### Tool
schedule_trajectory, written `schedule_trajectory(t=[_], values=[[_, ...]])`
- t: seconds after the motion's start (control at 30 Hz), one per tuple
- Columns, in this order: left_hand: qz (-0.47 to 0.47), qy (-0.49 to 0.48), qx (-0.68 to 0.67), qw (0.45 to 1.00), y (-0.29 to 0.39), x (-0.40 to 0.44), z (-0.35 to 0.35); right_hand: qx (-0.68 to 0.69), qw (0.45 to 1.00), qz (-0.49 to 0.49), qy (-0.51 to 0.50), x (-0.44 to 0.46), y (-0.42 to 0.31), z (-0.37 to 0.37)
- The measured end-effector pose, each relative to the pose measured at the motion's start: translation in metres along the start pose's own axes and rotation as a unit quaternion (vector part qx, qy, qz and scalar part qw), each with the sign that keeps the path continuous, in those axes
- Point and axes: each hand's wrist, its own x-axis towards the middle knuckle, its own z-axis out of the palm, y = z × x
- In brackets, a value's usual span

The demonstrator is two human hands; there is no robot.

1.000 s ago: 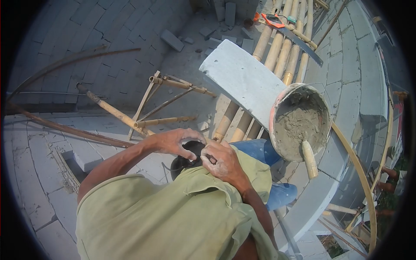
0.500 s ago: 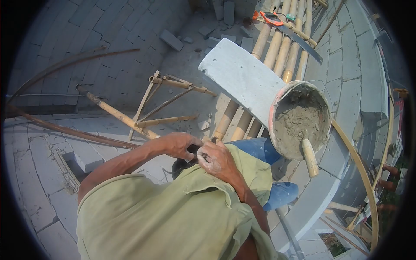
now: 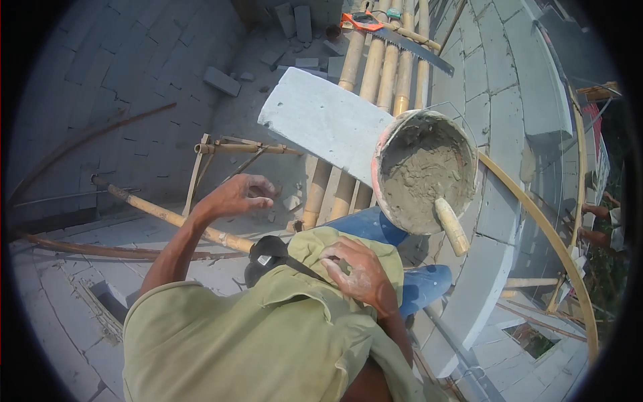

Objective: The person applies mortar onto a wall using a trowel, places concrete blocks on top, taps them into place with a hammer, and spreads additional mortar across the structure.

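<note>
My left hand [image 3: 244, 194] is raised above the bamboo, fingers loosely curved and apart, holding nothing. Over my lap, my right hand [image 3: 362, 271] has curled fingers with a gap between thumb and forefinger, and I see nothing in it. Just left of it, a black strap [image 3: 305, 266] runs across my green shirt [image 3: 241, 335] from a black pouch-like item [image 3: 266, 258] with a small white label. Ahead of my knees is a bucket of grey mortar [image 3: 429, 167]; a tool's wooden handle [image 3: 452, 226] sticks out of it. A pale block [image 3: 321, 120] lies beside the bucket on bamboo poles [image 3: 368, 87].
A handsaw with an orange handle [image 3: 362, 22] rests across the far poles. Block walls [image 3: 482, 120] rise on the right and left. A bamboo frame [image 3: 234, 149] stands at left. Loose blocks [image 3: 221, 82] lie on the floor below. Another person's arm [image 3: 596, 224] shows far right.
My hands, together at my waist before, have parted. The left has moved up and left; the right stays over my lap, slightly right. The black pouch is uncovered. The view has shifted right.
</note>
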Motion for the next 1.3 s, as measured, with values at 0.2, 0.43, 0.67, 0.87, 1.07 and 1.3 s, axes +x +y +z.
schedule_trajectory(t=[0.2,0.43,0.67,0.87,1.07,1.3], values=[[0.029,-0.085,0.107,0.990,0.073,0.030,0.007,-0.070,0.893,0.025,0.443,-0.069,-0.023,-0.083],[0.187,-0.257,0.388,0.865,0.065,0.035,0.074,-0.037,0.951,0.267,0.152,-0.136,-0.019,-0.088],[0.068,-0.197,0.163,0.964,0.102,0.057,0.059,0.016,0.926,0.203,0.319,-0.112,-0.026,-0.095],[0.155,0.127,-0.026,0.979,0.141,0.127,0.045,-0.383,0.801,0.067,0.455,-0.055,-0.024,-0.146],[0.174,0.032,-0.126,0.976,0.184,0.243,0.063,-0.538,0.777,0.274,0.177,-0.004,0.024,-0.123],[0.231,0.090,-0.119,0.961,0.228,0.200,0.110,-0.466,0.840,0.229,0.157,-0.038,-0.009,-0.137]])
